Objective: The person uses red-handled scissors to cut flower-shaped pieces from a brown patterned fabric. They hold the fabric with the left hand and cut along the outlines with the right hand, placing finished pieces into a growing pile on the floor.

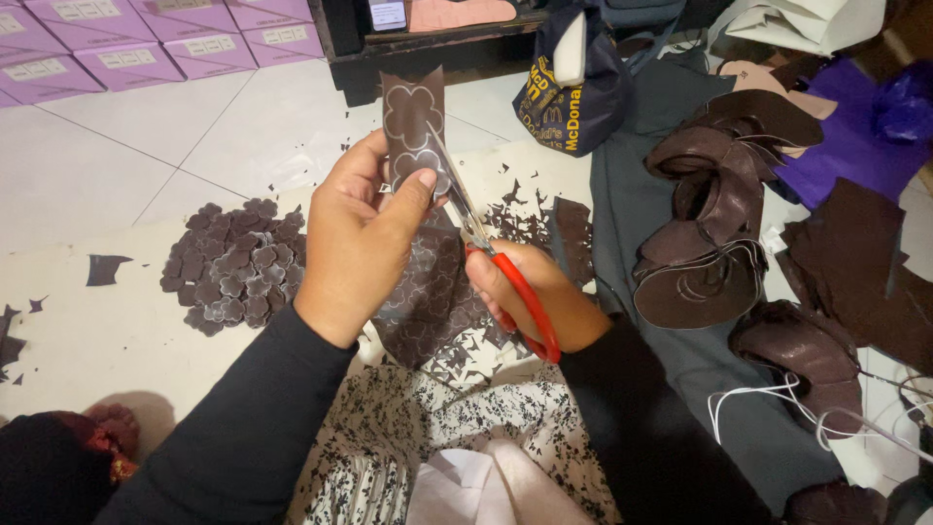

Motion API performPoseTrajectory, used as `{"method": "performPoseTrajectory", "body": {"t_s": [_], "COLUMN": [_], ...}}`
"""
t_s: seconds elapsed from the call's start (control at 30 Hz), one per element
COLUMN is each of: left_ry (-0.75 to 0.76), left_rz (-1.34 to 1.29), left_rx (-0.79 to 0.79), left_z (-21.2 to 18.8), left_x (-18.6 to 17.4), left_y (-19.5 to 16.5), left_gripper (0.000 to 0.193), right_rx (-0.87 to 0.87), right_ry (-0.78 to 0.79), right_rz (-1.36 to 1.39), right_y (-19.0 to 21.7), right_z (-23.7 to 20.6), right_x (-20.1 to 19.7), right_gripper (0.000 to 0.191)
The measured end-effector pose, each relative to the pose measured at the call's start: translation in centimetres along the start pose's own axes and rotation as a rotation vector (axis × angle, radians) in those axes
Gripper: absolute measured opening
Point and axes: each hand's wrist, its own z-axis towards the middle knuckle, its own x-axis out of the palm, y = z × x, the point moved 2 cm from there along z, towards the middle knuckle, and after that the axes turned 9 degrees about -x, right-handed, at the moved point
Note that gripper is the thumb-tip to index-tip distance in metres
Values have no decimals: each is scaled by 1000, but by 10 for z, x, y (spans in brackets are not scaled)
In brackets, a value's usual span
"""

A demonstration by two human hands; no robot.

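Our left hand pinches the upright brown flower-marked leather strip while our right hand, gripping red-handled scissors, cuts from its right.

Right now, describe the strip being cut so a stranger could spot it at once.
Start at the pale mat spread over the tiled floor, then find the two hands above its middle. The left hand holds up a dark brown strip while the right hand works red-handled scissors into it. Unlike the loose cut flower shapes piled to the left, it carries white flower outlines.
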Motion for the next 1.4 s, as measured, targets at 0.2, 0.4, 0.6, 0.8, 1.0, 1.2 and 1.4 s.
{"method": "performPoseTrajectory", "body": {"t_s": [0.2,0.4,0.6,0.8,1.0,1.2,1.4], "left_ry": [21,35,41,21,2,-18,-1], "left_rz": [-8,-32,-12,-27,84,135,90], "left_rx": [-13,-20,-16,-10,5,14,23], "left_z": [0,-1,-2,-4,-7,-11,-12], "left_x": [-1,2,1,6,11,16,17], "left_y": [2,6,6,0,-6,-8,-10], "left_gripper": [37,40,40,41,39,40,41], "right_rx": [66,56,-30,-102,-80,-101,-74], "right_ry": [32,39,44,64,75,60,44], "right_rz": [135,88,8,-126,-194,-182,-77], "right_y": [-18,-30,-14,9,21,24,25], "right_z": [4,13,2,0,-9,-14,-16], "right_x": [-4,-6,-5,-3,-8,-11,-10], "right_gripper": [38,33,45,49,51,47,45]}}
